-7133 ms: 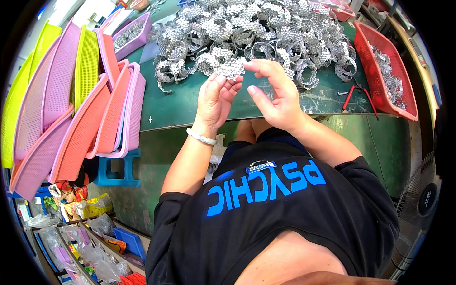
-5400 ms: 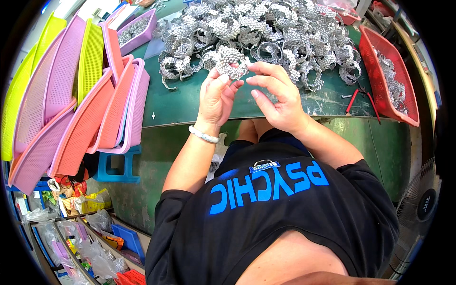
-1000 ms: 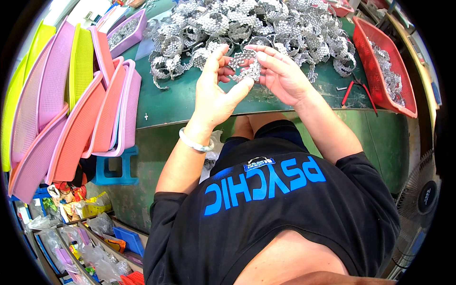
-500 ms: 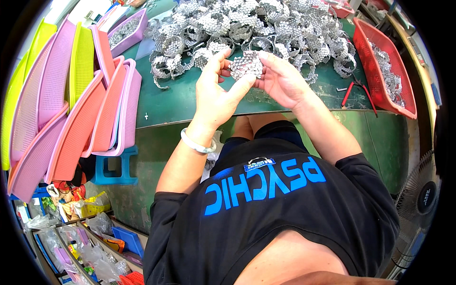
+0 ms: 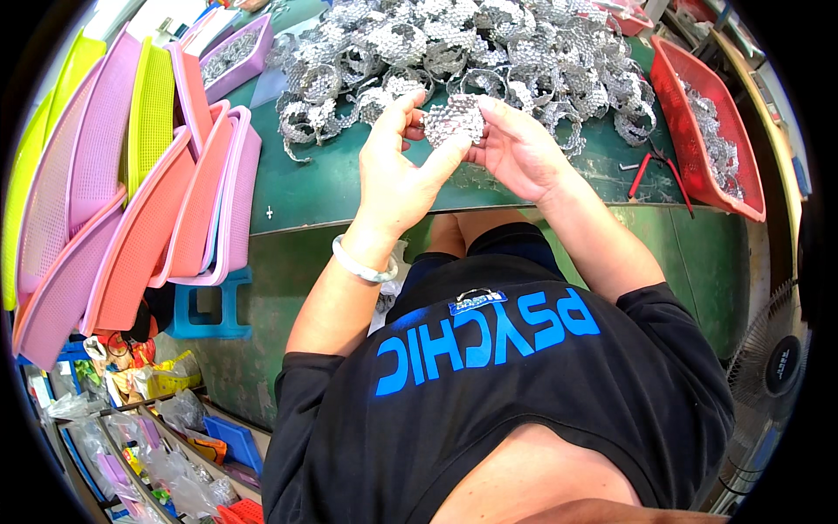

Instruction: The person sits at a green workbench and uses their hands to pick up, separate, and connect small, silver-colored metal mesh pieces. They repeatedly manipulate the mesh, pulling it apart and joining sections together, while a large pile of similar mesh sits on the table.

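Between both hands, just over the table's near edge, is a silvery scaly metal mesh band (image 5: 453,121) with a honeycomb-like pattern. My left hand (image 5: 403,163) grips its left side, thumb across the lower front and fingers behind. My right hand (image 5: 521,150) pinches its right side between thumb and fingers. A pale bangle sits on my left wrist. Beyond the hands lies a big heap of similar curled silver bands (image 5: 471,52); several nearest ones stand as open rings.
Red-handled pliers (image 5: 642,175) lie on the green table (image 5: 349,192), beside a red basket (image 5: 749,188) of silver pieces. Pink, coral and lime baskets (image 5: 144,236) are stacked at left, near a purple tray (image 5: 253,52). A blue stool (image 5: 214,306) and a fan (image 5: 781,362) stand below.
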A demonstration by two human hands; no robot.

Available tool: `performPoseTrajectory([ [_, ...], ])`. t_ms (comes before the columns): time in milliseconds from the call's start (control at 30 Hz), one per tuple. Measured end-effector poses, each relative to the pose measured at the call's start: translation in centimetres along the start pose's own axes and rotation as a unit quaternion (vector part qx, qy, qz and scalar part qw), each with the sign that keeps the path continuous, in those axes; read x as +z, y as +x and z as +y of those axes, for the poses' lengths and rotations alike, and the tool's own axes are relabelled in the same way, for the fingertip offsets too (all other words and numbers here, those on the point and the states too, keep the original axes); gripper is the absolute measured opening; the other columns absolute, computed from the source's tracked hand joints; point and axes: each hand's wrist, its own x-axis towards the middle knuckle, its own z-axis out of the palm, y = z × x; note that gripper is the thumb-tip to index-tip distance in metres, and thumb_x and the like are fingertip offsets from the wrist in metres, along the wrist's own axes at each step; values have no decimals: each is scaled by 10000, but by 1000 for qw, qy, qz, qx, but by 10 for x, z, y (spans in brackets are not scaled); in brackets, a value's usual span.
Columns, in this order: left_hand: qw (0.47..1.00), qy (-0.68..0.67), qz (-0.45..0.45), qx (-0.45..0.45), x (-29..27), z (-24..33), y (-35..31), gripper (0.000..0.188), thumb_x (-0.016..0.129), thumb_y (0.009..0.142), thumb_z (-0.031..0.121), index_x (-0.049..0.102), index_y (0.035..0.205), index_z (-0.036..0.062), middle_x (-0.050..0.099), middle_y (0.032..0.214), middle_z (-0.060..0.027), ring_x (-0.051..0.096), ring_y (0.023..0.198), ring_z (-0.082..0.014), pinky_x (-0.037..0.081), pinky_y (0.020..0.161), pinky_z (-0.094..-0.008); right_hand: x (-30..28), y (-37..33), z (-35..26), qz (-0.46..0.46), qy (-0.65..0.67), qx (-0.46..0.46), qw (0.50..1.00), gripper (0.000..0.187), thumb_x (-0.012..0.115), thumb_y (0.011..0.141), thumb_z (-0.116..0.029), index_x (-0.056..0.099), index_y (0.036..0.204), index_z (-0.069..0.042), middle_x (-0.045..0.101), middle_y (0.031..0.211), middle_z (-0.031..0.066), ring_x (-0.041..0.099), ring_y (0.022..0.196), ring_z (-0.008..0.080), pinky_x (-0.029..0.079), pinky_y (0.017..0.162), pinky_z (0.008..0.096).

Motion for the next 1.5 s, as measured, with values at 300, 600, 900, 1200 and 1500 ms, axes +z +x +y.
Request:
performPoseTrajectory([
  [300,1000,23,5,13,-1,1,0,621,748,672,257,510,1188,7,578,957,-87,540,829,-152,437,742,-285,1,1,0,-18,-10,-26,999,274,526,907,-226,520,1115,-47,599,1020,57,572,885,146,479,754,307],
  [600,985,-133,-21,-106,2,-1,-5,508,670,763,72,445,1206,-34,558,879,-52,531,765,-83,438,674,-206,11,0,1,44,-265,-292,918,532,684,791,-133,431,1240,-1,545,1111,81,523,949,121,437,786,249],
  [900,957,-262,-51,-110,7,0,-7,473,534,802,-54,372,1246,-52,551,904,-72,553,784,-98,454,705,-206,10,-5,3,55,-464,-435,770,638,766,683,-155,469,1236,-43,551,1111,63,529,881,143,441,759,271],
  [1200,933,-334,-84,-105,1,10,-10,627,624,793,85,292,1314,-24,509,1004,-90,526,925,-146,443,796,-268,14,-11,1,37,-523,-477,706,669,777,644,-111,468,1235,-55,545,1129,94,553,904,190,462,777,299],
  [1500,939,-324,-68,-95,6,10,-8,633,675,786,109,317,1292,-21,510,987,-79,526,873,-126,451,764,-247,15,-13,2,3,-553,-508,660,677,751,609,-35,470,1225,-34,525,1183,162,548,989,313,460,830,352],
])
